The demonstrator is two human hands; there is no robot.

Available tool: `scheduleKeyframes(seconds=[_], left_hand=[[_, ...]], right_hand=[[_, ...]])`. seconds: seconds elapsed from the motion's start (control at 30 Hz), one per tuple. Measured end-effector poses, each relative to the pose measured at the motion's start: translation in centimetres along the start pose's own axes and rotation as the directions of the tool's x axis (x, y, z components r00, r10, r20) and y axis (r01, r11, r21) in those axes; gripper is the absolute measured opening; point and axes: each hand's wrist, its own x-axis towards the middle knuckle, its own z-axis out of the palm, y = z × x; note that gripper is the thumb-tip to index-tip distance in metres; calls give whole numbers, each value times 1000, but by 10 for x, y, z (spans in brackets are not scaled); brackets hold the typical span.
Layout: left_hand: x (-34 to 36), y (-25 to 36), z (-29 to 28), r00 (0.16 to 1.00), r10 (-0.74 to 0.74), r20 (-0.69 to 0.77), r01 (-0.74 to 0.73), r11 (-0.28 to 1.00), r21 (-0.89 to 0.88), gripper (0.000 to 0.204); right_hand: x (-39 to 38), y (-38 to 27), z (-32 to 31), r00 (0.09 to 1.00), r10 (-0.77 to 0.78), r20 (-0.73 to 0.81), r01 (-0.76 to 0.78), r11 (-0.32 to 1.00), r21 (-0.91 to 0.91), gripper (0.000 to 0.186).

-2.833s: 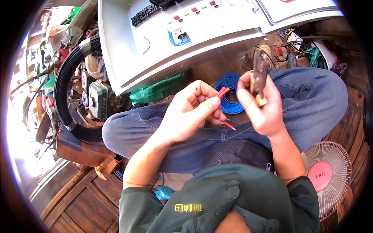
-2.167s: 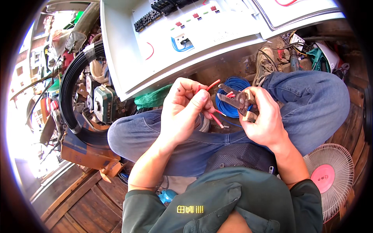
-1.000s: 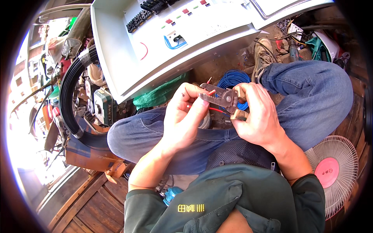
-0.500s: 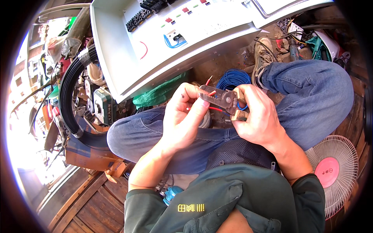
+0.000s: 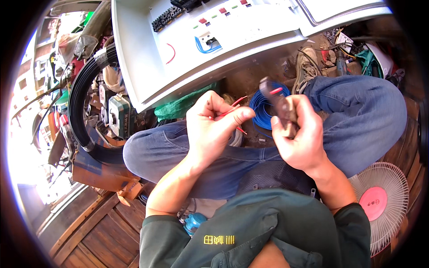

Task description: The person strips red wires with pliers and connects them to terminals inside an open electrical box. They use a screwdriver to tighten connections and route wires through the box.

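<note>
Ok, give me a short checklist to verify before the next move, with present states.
1. Left hand holding the red wires: ok.
2. Right hand gripping the wire stripper: ok.
3. Stripper apart from the held wires: ok, a gap shows.
4. Stripper head free of scraps: not ok, a red piece shows there.
5. Jaws open: cannot tell, blurred.
6. Wire ends cleanly bared: cannot tell, too small.

Wires (image 5: 239,101) in left grip (image 5: 209,127) | pliers (image 5: 279,102) in right grip (image 5: 301,144), right of the wires | coil (image 5: 260,109) between the legs (image 5: 357,107) | shoe (image 5: 306,64) beyond the coil, to its right | electrical box (image 5: 143,67) across the front | cable ring (image 5: 77,111) far left, toolbox (image 5: 118,116) within its curve | carton (image 5: 100,177) at the ring's near edge | fan (image 5: 375,203) right of the right arm (image 5: 333,185)
</note>
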Motion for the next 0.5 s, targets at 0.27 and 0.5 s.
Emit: scheduleKeyframes(seconds=[0.27, 0.5], left_hand=[[11, -5, -8, 960, -7, 281, 182, 777, -603, 26], [7, 2, -5, 975, -39, 218, 117, 928, -353, 20]], right_hand=[[6, 0, -10, 944, 294, 147, -321, 921, 219, 23], [5, 13, -5, 992, 5, 123, 19, 982, -188, 47]])
